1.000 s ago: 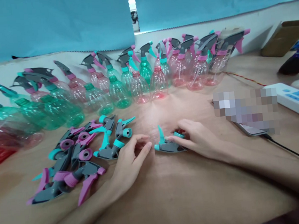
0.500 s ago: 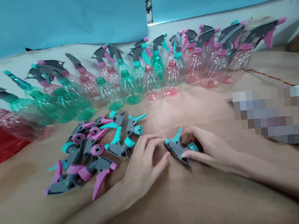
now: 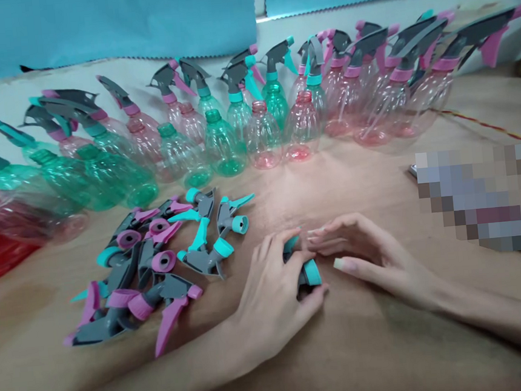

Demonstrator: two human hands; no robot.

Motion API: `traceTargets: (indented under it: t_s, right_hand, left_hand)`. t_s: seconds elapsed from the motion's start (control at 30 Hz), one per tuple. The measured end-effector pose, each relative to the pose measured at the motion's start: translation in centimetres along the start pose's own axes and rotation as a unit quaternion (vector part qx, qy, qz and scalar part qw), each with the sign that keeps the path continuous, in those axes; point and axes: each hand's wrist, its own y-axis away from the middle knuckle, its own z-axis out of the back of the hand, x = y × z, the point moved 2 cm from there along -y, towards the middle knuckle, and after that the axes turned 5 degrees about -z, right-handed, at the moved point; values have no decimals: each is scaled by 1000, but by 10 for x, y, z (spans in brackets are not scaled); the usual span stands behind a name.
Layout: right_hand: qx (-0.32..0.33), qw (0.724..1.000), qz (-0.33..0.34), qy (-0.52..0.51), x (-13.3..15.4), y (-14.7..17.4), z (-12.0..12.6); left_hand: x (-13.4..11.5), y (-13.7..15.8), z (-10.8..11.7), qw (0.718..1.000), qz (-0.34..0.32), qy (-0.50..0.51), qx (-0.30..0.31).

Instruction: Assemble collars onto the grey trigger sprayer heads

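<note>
My left hand is wrapped round a grey and turquoise trigger spray head, whose turquoise collar points to the right. The fingers cover most of its grey body. Just right of it, my right hand is open, thumb apart from the fingers, holding nothing. Left of my left hand lies a pile of loose spray heads, grey with pink or turquoise collars and triggers. Behind them stand open-necked bottles, among them a green bottle and a pink bottle.
Several bottles fitted with spray heads stand along the wall under blue sheets. A red plastic bag lies at the left edge. On the right are a pixelated object and a twisted red-yellow cord.
The spray head has passed from my right hand to my left, which has moved right and closed round it. My right hand has let go and opened. The view has shifted slightly.
</note>
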Motion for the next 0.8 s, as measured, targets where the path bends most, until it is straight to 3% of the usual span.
traceTargets:
  t_s: [0.1, 0.23, 0.47, 0.8]
  right_hand:
    - [-85, 986, 33, 142, 0, 1, 5]
    - [-118, 956, 60, 263, 4, 2, 8]
    - [-119, 940, 114, 298, 9, 1, 6]
    - [-110, 930, 153, 315, 14, 3, 5]
  left_hand:
    - [1, 3, 4, 999, -13, -9, -49]
    - [0, 7, 12, 989, -61, -11, -132]
    - [3, 3, 17, 979, -64, 79, -176]
    - [4, 1, 15, 974, -63, 124, -180]
